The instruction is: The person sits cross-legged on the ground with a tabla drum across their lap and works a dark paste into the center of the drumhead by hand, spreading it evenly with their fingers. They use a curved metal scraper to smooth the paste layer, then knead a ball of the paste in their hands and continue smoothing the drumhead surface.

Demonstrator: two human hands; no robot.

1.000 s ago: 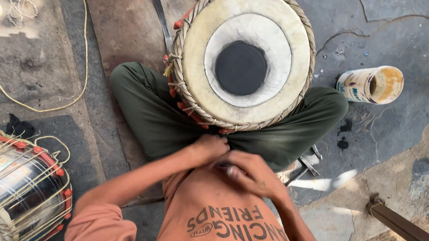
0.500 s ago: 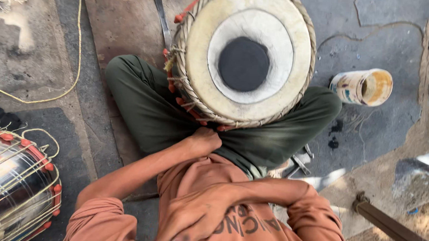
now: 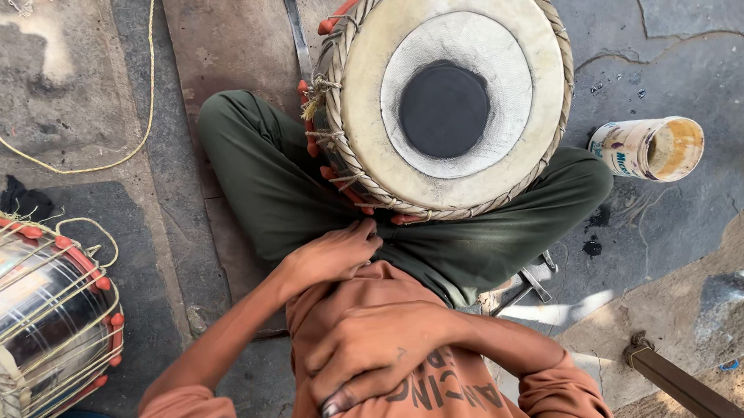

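Drum [image 3: 445, 103] with a pale skin head and a black centre patch rests in the lap of the seated person, propped between the crossed legs in dark green trousers [image 3: 263, 178], which seems to keep it steady and its face turned up toward the camera; rope lacing and red-orange pegs run round its rim. The left hand [image 3: 331, 253] reaches forward with fingers curled at the drum's near lower edge, touching or pinching something at the lacing there, though what it grips is hidden under the rim; the right hand [image 3: 373, 349] lies flat and open against the orange shirt [image 3: 464, 400] at the belly, fingers spread, holding nothing that shows. A second drum [image 3: 31, 310] with a shiny metal body, yellowish rope and red pegs lies on its side on the stone floor [image 3: 685, 56] at the person's left, well apart; a yellow cord [image 3: 145, 78] trails across the floor beyond it; a tipped tin can [image 3: 651, 147] lies at the right, near the knee.
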